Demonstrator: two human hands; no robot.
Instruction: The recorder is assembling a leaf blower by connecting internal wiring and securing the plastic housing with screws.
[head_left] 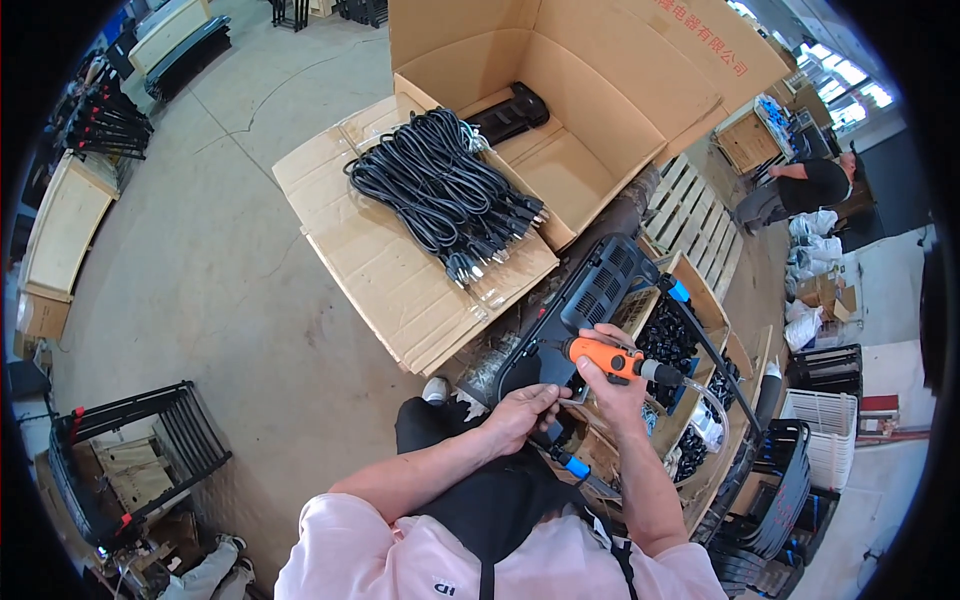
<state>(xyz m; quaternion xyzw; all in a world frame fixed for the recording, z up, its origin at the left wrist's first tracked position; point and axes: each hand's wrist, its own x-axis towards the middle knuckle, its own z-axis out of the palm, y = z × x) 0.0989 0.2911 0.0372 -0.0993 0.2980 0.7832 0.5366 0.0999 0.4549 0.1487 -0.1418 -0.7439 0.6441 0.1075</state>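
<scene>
My right hand (610,372) grips an orange powered screwdriver (608,357) with a clear hose at its rear end, its tip pointing left onto a black plastic device (590,290) with vent slots. My left hand (522,412) rests on the lower end of that device, fingers pinching near the spot under the tool's tip. A small blue cap (577,468) shows just below the left hand.
A bundle of black power cords (440,190) lies on flattened cardboard (390,280) ahead. Behind it stands an open cardboard box (590,120) holding a black part (510,112). Wooden crates of black parts (680,350) sit right. Another person (800,190) crouches far right. Black racks (150,440) stand left.
</scene>
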